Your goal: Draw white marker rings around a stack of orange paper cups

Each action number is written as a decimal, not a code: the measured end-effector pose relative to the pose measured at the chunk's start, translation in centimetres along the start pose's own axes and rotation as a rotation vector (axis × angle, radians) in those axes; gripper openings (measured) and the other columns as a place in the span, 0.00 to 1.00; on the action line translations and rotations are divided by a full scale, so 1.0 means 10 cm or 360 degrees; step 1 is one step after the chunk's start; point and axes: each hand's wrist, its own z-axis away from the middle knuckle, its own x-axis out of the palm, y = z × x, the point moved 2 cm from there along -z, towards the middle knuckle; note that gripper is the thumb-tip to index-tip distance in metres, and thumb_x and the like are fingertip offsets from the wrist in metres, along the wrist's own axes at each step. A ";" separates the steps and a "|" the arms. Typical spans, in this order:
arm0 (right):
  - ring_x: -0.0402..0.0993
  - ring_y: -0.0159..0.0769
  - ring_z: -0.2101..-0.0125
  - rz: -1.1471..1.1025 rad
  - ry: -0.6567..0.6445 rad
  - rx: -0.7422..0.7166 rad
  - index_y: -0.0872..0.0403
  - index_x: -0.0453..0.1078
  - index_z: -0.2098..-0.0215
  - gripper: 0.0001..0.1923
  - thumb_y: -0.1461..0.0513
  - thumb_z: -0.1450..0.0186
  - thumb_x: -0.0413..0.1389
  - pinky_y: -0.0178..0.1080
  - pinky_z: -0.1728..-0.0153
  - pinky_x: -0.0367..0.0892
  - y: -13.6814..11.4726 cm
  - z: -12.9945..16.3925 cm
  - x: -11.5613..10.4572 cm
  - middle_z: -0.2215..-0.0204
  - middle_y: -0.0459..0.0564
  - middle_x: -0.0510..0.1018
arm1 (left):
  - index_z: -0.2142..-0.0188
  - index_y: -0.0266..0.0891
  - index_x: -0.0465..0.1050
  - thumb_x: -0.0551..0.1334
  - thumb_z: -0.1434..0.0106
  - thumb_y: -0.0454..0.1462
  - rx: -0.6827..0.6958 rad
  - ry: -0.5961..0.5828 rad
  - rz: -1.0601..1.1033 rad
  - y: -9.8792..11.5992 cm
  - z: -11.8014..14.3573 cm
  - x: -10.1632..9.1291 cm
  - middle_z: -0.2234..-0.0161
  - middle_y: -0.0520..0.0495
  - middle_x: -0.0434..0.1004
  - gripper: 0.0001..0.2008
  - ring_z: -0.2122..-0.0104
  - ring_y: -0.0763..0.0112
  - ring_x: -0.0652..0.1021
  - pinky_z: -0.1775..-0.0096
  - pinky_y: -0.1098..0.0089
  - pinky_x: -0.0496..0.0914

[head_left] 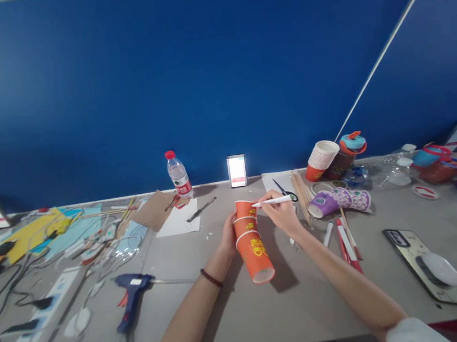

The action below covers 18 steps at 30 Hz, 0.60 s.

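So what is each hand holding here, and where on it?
Left hand grips the stack of orange paper cups around its upper side; right hand pinches a white pen mid-shaft.

My grey table (238,314) carries a glue gun (130,294), water bottle (178,175), power strip (34,322), phone (427,268), wooden sticks (301,195), purple cups (338,202).

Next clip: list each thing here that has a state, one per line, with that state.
Orange cups: stacked mouth-down, tilted, held by left hand.
White pen: in right hand, tip at top cup.
Water bottle: upright, capped.
Glue gun: lying on table.
Scissors: lying beside the sticks, partly hidden.
Purple cups: on their side.
Phone: propped up, screen lit.
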 end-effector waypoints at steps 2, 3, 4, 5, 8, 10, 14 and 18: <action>0.77 0.39 0.70 0.0023 -0.0002 -0.0013 0.51 0.68 0.73 0.04 0.60 0.41 0.56 0.38 0.67 0.70 -0.01 0.01 0.01 0.71 0.49 0.81 | 0.59 0.27 0.75 0.53 0.35 0.46 -0.0014 -0.0021 0.0026 -0.01 -0.02 0.01 0.69 0.37 0.79 0.23 0.73 0.64 0.78 0.69 0.67 0.72; 0.77 0.39 0.70 0.0027 -0.0004 -0.0019 0.51 0.68 0.73 0.04 0.60 0.41 0.56 0.39 0.67 0.70 -0.01 0.01 0.01 0.71 0.49 0.81 | 0.59 0.26 0.74 0.53 0.34 0.47 -0.0021 -0.0030 0.0039 -0.01 -0.02 0.01 0.68 0.37 0.79 0.23 0.72 0.64 0.78 0.69 0.66 0.73; 0.77 0.39 0.71 0.0027 -0.0009 -0.0022 0.51 0.69 0.73 0.04 0.60 0.41 0.56 0.39 0.67 0.70 -0.01 0.01 0.01 0.71 0.49 0.81 | 0.58 0.26 0.74 0.53 0.34 0.48 -0.0033 -0.0038 0.0048 -0.02 -0.03 0.00 0.68 0.36 0.79 0.24 0.72 0.64 0.79 0.68 0.66 0.73; 0.77 0.39 0.71 0.0026 -0.0016 -0.0022 0.51 0.69 0.73 0.04 0.60 0.41 0.56 0.39 0.67 0.71 -0.01 0.01 0.01 0.71 0.49 0.81 | 0.57 0.26 0.74 0.53 0.34 0.49 -0.0051 -0.0043 0.0051 -0.02 -0.04 0.00 0.67 0.36 0.79 0.25 0.72 0.64 0.79 0.68 0.66 0.73; 0.78 0.40 0.70 0.0048 -0.0038 -0.0019 0.51 0.69 0.73 0.04 0.60 0.42 0.57 0.39 0.67 0.71 -0.02 0.00 0.01 0.71 0.50 0.82 | 0.57 0.27 0.74 0.55 0.36 0.52 -0.0105 -0.0035 0.0029 -0.05 -0.04 -0.03 0.68 0.37 0.79 0.27 0.72 0.64 0.79 0.68 0.66 0.73; 0.78 0.40 0.69 0.0094 -0.0034 -0.0029 0.52 0.70 0.73 0.04 0.59 0.43 0.56 0.38 0.67 0.71 -0.04 -0.01 0.00 0.71 0.51 0.82 | 0.58 0.26 0.74 0.56 0.36 0.52 -0.0135 -0.0013 0.0022 -0.05 -0.03 -0.04 0.70 0.37 0.79 0.27 0.73 0.64 0.79 0.69 0.67 0.73; 0.77 0.39 0.70 0.0240 -0.0054 -0.0095 0.53 0.72 0.72 0.06 0.59 0.42 0.56 0.38 0.68 0.70 -0.08 -0.01 -0.01 0.73 0.49 0.80 | 0.59 0.27 0.74 0.55 0.35 0.51 -0.0111 0.0036 0.0084 -0.03 -0.01 -0.03 0.70 0.38 0.79 0.25 0.74 0.65 0.79 0.69 0.67 0.74; 0.77 0.39 0.69 0.0333 -0.0120 -0.0112 0.53 0.72 0.71 0.06 0.59 0.41 0.56 0.37 0.67 0.70 -0.10 0.01 0.00 0.73 0.48 0.80 | 0.61 0.28 0.74 0.55 0.34 0.50 -0.0095 0.0053 0.0108 -0.02 0.00 0.00 0.72 0.40 0.78 0.24 0.75 0.65 0.79 0.70 0.67 0.74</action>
